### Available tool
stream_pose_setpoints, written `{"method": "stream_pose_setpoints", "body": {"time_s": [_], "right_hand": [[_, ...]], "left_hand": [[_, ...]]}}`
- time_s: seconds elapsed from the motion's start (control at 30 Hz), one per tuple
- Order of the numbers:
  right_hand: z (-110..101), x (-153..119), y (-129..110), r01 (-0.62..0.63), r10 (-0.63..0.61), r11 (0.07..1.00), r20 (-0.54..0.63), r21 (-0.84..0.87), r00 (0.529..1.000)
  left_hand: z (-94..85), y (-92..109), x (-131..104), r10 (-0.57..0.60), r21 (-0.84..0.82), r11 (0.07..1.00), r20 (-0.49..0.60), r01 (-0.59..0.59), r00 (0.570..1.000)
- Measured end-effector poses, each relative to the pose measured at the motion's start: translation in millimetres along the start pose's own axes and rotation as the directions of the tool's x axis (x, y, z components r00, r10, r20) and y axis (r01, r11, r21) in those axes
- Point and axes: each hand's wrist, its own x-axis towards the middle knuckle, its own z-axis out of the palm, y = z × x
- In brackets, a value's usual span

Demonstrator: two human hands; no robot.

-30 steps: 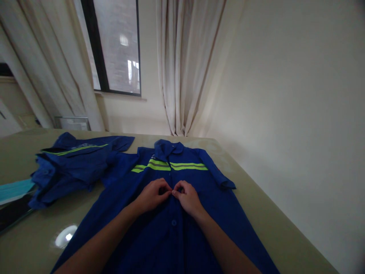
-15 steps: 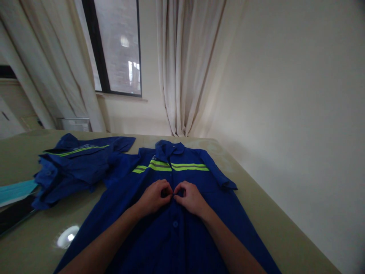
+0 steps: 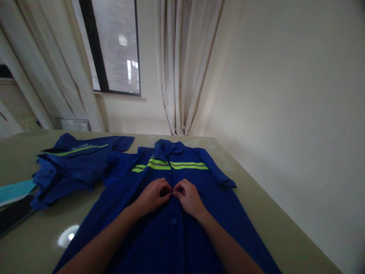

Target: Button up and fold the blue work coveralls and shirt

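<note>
A dark blue short-sleeved shirt [image 3: 199, 177] with a yellow-green and grey band across the chest lies spread on the table, its collar at the far end. My left hand [image 3: 156, 194] pinches the front placket below the band. Opposite it, touching fingertips, my right hand [image 3: 186, 196] pinches the same edge of cloth. What exactly sits between the fingertips is too small to make out. A button [image 3: 174, 221] shows on the placket just below my hands.
A second blue garment [image 3: 76, 167] lies crumpled at the left. Beside it are a light blue mask [image 3: 17, 192] and a dark flat object [image 3: 15, 215]. Behind the greenish table [image 3: 265, 205] are curtains [image 3: 179, 76] and a window; a wall runs along the right.
Both hands stay pinched at the placket, with their fingertips slightly closer together. The whole view has shifted very slightly.
</note>
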Motion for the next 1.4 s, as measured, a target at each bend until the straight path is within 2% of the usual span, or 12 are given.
{"method": "stream_pose_setpoints", "body": {"time_s": [0.2, 0.33, 0.43, 0.53, 0.6, 0.7, 0.8, 0.93, 1.13, 1.2, 1.3, 1.4], "right_hand": [[4.1, 7.4, 6.7, -0.067, 0.069, 0.997, -0.027, 0.049, 0.997], [8.8, 17.0, 10.8, -0.279, 0.267, 0.935, 0.085, 0.219, 0.960], [9.3, 22.2, 10.5, -0.346, 0.320, 0.857, 0.132, 0.381, 0.938], [4.5, 22.7, 6.0, -0.376, 0.345, 0.805, 0.154, 0.459, 0.926], [-1.1, 22.2, 3.0, -0.404, 0.338, 0.787, 0.222, 0.467, 0.915], [-7.8, 22.9, 2.6, -0.414, 0.295, 0.797, 0.315, 0.440, 0.902], [-8.4, 24.2, 7.0, -0.364, 0.244, 0.834, 0.316, 0.414, 0.917], [-6.9, 22.4, 11.8, -0.269, 0.161, 0.871, 0.280, 0.412, 0.947], [-11.0, 15.4, 10.2, -0.133, 0.072, 0.956, 0.229, 0.261, 0.971], [-10.9, 14.4, 10.7, -0.122, 0.060, 0.960, 0.241, 0.252, 0.969], [-10.0, 15.9, 11.1, -0.124, 0.057, 0.961, 0.263, 0.248, 0.963], [-10.5, 24.3, 4.1, -0.164, 0.140, 0.983, 0.244, 0.080, 0.960]], "left_hand": [[2.5, 4.9, 2.0, -0.058, 0.058, 0.997, 0.001, 0.058, 0.998], [4.3, 12.9, -0.2, 0.007, 0.292, 0.956, -0.017, -0.002, 1.000], [5.3, 16.1, -1.7, 0.089, 0.462, 0.884, -0.018, -0.070, 0.996], [6.7, 14.7, -2.4, 0.172, 0.569, 0.812, -0.018, -0.131, 0.985], [8.0, 11.6, -2.9, 0.238, 0.620, 0.765, -0.016, -0.177, 0.971], [10.2, 6.1, -3.9, 0.333, 0.661, 0.709, -0.007, -0.246, 0.943], [11.3, 3.0, -4.7, 0.364, 0.658, 0.704, -0.009, -0.269, 0.931], [8.2, 3.8, -4.6, 0.279, 0.601, 0.770, -0.019, -0.212, 0.960], [-3.2, 3.3, -0.4, 0.112, 0.320, 0.942, -0.015, -0.101, 0.994], [-3.4, 1.1, 1.3, 0.085, 0.323, 0.944, -0.049, -0.064, 0.995], [1.4, -3.3, 1.6, 0.029, 0.413, 0.909, -0.183, 0.050, 0.983], [8.7, -6.3, -1.0, -0.019, 0.473, 0.869, -0.266, 0.148, 0.964]]}}
